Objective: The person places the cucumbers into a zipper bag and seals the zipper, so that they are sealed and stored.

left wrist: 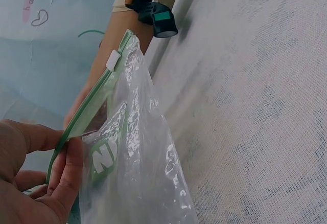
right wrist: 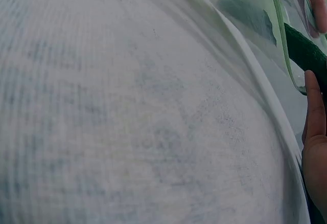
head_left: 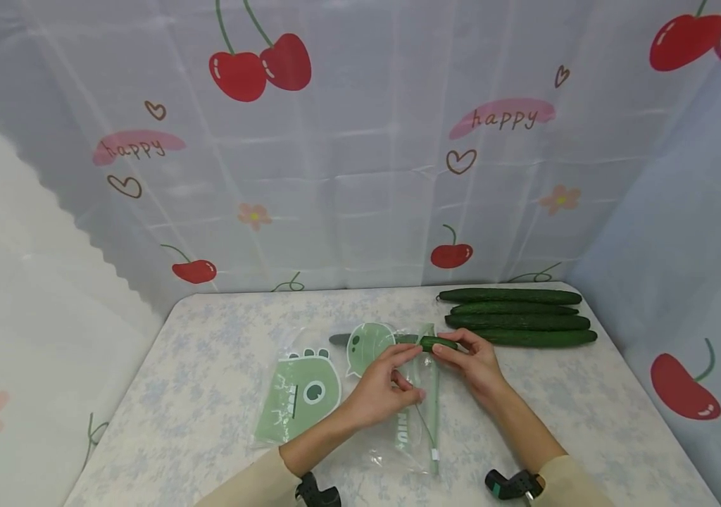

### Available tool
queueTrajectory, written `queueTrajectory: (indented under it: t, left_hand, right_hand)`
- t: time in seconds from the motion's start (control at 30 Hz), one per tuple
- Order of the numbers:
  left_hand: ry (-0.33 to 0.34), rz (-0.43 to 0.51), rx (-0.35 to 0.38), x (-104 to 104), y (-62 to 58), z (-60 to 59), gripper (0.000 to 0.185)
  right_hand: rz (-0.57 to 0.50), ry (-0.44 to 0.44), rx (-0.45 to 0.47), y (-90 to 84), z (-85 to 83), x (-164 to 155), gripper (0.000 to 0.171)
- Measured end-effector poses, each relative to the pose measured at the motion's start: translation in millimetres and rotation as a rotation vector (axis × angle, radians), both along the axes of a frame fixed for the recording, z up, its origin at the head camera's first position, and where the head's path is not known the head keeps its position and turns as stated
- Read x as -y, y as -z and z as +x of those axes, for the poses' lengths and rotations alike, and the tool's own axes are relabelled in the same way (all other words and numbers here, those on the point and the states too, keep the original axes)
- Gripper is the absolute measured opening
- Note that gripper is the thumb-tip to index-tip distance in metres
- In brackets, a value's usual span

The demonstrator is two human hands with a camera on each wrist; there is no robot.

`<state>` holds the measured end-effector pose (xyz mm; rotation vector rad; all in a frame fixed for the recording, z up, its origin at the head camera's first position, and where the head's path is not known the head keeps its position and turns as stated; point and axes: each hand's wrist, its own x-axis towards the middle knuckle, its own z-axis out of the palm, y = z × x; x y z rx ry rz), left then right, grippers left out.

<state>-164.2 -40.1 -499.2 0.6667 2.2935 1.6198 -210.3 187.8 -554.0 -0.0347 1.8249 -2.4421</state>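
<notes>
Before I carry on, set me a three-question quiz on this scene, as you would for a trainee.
1. How many cucumbers lie in the row at the table's far right?
2. True or false: the left hand pinches the white slider.
3. The held cucumber in the right hand is:
A) wholly outside the bag
B) partly inside the bag
C) wholly inside the bag

Key:
1. Four.
2. False; it pinches the bag's green edge, away from the slider.
3. B.
</notes>
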Motion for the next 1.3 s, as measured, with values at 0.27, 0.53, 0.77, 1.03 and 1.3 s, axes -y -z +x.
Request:
queueTrajectory:
  t: [0.27,0.53,0.77,1.03,1.3]
  left_hand:
    - [-0.004,-0.003,0.027,-1,6.0,-1.3,0.071]
    - [-0.01,-0.026,0.029,3,18.2,-6.6,0.072]
    - [-0.011,-0.042,0.04,3,17.7,-8.7,0.072]
    - [0.003,-0.039,0.04,2,17.9,-8.3,0.072]
    - [-0.001,-0.042,0.025,2,21.6,-9.0,0.071]
  right_hand:
    - [0.178,-0.019,0.045,0.3,1.9,8,0.045]
    - [0.291,-0.106,0.133,-4.9,2.7,10,0.04]
    - [0.278,-0.296,0.116,-7.4,3.1,-3,0.042]
    - [0.375,-0.304,0.064,-7.0,2.2,-5,0.038]
    - [0.561,-0.25,0.044,-9.0,-0.5,3,0.021]
